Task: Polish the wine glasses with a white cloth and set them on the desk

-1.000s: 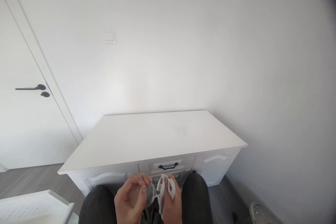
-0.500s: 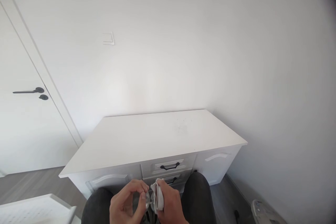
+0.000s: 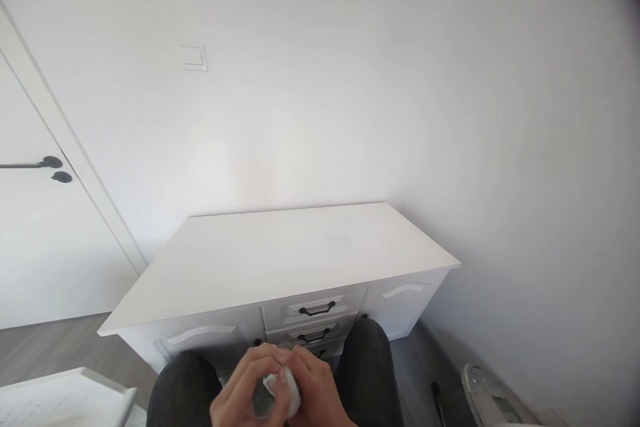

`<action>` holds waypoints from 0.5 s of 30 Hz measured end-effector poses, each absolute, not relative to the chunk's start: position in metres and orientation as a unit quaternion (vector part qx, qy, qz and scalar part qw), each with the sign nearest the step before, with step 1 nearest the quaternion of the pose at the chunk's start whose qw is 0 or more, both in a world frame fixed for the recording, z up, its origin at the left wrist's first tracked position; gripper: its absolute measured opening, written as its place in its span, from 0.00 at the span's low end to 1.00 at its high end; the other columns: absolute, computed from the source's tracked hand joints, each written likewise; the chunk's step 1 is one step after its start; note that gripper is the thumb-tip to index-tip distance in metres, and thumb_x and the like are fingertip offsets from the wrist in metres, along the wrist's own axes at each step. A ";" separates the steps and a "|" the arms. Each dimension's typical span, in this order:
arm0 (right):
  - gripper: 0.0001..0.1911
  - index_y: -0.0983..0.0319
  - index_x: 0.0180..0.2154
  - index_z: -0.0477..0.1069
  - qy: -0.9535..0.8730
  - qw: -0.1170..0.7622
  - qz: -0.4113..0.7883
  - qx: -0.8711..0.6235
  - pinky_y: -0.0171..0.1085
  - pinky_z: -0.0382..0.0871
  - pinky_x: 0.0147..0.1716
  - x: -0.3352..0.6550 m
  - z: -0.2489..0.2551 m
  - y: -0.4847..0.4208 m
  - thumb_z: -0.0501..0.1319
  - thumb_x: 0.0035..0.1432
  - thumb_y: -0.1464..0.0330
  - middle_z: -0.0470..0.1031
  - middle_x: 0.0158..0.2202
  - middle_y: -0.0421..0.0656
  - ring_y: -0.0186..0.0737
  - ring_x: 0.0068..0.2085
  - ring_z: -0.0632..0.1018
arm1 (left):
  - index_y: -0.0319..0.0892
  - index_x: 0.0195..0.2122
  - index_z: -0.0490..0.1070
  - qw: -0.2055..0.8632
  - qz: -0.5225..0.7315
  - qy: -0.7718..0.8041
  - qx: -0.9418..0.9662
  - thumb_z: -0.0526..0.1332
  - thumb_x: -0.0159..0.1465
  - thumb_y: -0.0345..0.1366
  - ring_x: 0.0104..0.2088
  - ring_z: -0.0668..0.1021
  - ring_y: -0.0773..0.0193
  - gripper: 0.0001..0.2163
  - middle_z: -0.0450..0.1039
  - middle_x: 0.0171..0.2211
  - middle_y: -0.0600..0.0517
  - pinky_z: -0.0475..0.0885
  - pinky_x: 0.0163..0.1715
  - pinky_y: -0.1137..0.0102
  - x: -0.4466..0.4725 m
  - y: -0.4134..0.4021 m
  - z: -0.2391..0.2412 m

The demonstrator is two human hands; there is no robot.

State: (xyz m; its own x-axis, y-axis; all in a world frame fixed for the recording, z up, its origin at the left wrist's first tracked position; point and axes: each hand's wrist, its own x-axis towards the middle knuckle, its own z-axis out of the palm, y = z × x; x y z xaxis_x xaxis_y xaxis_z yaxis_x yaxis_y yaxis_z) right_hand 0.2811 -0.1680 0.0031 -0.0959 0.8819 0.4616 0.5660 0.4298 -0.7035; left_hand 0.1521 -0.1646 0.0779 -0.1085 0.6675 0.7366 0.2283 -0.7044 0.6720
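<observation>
Both hands meet low in the view, above my lap in dark trousers (image 3: 185,387). My left hand (image 3: 240,395) holds a small clear glass object (image 3: 261,403); most of it is hidden by fingers. My right hand (image 3: 320,390) grips a crumpled white cloth (image 3: 281,383) and presses it against the glass. The fingers of both hands curl around the cloth and touch each other. I cannot tell the exact shape of the glass object.
A white cabinet top (image 3: 280,253) stands just ahead of my knees, with black-handled drawers (image 3: 316,310) below. A white door with a black handle (image 3: 45,163) is at the left. A white tray (image 3: 60,400) lies bottom left and a grey device (image 3: 493,403) on the floor bottom right.
My hands have closed together and dropped lower in the view. The cloth, held apart beside the glass before, is now bunched against it. The view has shifted slightly right.
</observation>
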 end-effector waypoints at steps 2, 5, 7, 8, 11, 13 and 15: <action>0.08 0.56 0.36 0.77 -0.729 0.424 0.119 -0.523 0.36 0.60 0.27 0.283 -0.004 -0.166 0.63 0.56 0.74 0.77 0.29 0.41 0.40 0.27 0.75 | 0.47 0.32 0.73 0.165 0.625 0.294 0.704 0.65 0.61 0.25 0.31 0.82 0.59 0.08 0.79 0.29 0.53 0.80 0.40 0.65 0.161 -0.165 0.078; 0.07 0.56 0.32 0.76 -0.704 0.423 0.115 -0.559 0.36 0.59 0.28 0.294 -0.013 -0.164 0.63 0.59 0.74 0.77 0.29 0.40 0.39 0.28 0.75 | 0.48 0.39 0.75 0.163 0.546 0.252 0.782 0.70 0.61 0.31 0.39 0.84 0.53 0.07 0.83 0.38 0.47 0.81 0.45 0.60 0.164 -0.159 0.077; 0.08 0.57 0.30 0.75 -0.674 0.443 0.151 -0.571 0.36 0.60 0.28 0.307 -0.015 -0.161 0.63 0.61 0.72 0.75 0.28 0.39 0.38 0.28 0.75 | 0.47 0.48 0.76 0.181 0.531 0.283 0.778 0.70 0.62 0.45 0.51 0.82 0.45 0.15 0.80 0.51 0.40 0.80 0.48 0.56 0.158 -0.154 0.074; 0.09 0.57 0.28 0.74 -0.659 0.457 0.164 -0.575 0.35 0.61 0.28 0.315 -0.016 -0.159 0.63 0.62 0.71 0.73 0.28 0.38 0.38 0.28 0.74 | 0.47 0.50 0.75 0.198 0.533 0.312 0.761 0.67 0.65 0.49 0.54 0.80 0.43 0.17 0.77 0.56 0.38 0.79 0.49 0.55 0.153 -0.151 0.072; 0.11 0.58 0.29 0.75 -0.622 0.493 0.160 -0.586 0.36 0.67 0.32 0.347 -0.015 -0.144 0.60 0.65 0.68 0.74 0.31 0.41 0.40 0.31 0.76 | 0.48 0.45 0.76 0.230 0.512 0.406 0.721 0.60 0.71 0.48 0.54 0.79 0.47 0.12 0.76 0.54 0.41 0.77 0.49 0.57 0.135 -0.141 0.059; 0.10 0.59 0.35 0.78 -0.596 0.508 0.138 -0.606 0.39 0.70 0.37 0.376 -0.014 -0.129 0.60 0.67 0.63 0.78 0.36 0.45 0.44 0.35 0.78 | 0.47 0.38 0.77 0.228 0.468 0.447 0.727 0.59 0.72 0.46 0.51 0.80 0.49 0.12 0.77 0.49 0.43 0.77 0.47 0.60 0.121 -0.131 0.042; 0.13 0.60 0.38 0.79 -0.561 0.516 0.113 -0.637 0.43 0.71 0.43 0.409 -0.014 -0.109 0.60 0.68 0.60 0.80 0.38 0.47 0.48 0.39 0.80 | 0.46 0.37 0.78 0.218 0.432 0.468 0.740 0.59 0.71 0.48 0.48 0.81 0.50 0.13 0.78 0.44 0.45 0.77 0.46 0.61 0.105 -0.122 0.019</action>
State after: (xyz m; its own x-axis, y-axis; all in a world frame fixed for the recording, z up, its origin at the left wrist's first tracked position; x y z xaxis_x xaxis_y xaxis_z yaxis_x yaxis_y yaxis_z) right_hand 0.4088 -0.1088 -0.0143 0.3441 0.8316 0.4360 0.5991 0.1631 -0.7839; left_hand 0.1054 -0.1216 0.0187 0.1896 0.8804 0.4347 0.5033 -0.4672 0.7269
